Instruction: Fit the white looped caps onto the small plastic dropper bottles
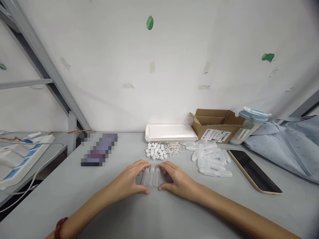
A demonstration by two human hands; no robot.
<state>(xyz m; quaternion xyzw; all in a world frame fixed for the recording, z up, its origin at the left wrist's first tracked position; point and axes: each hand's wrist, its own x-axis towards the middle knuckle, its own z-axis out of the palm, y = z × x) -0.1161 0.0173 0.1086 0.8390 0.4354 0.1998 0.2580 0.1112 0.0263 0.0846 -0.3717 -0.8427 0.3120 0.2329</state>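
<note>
Translucent bottles [150, 179] sit side by side at the counter's [119, 215] near middle, between the left hand [133, 176] and right hand [178, 181], whose fingers [142, 163] curve half open, gripping nothing clearly; whether fingertips touch is unclear. They look light, thin-walled, squeezable and perhaps slippery, so best held gently by their bodies. Their tops blur, standing or lying is uncertain, and pixelation masks an object [101, 149] leftward.

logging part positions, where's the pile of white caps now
In the head view, the white caps sit just below picture centre, immediately left of the cream strings and in front of the flat white stack.
</note>
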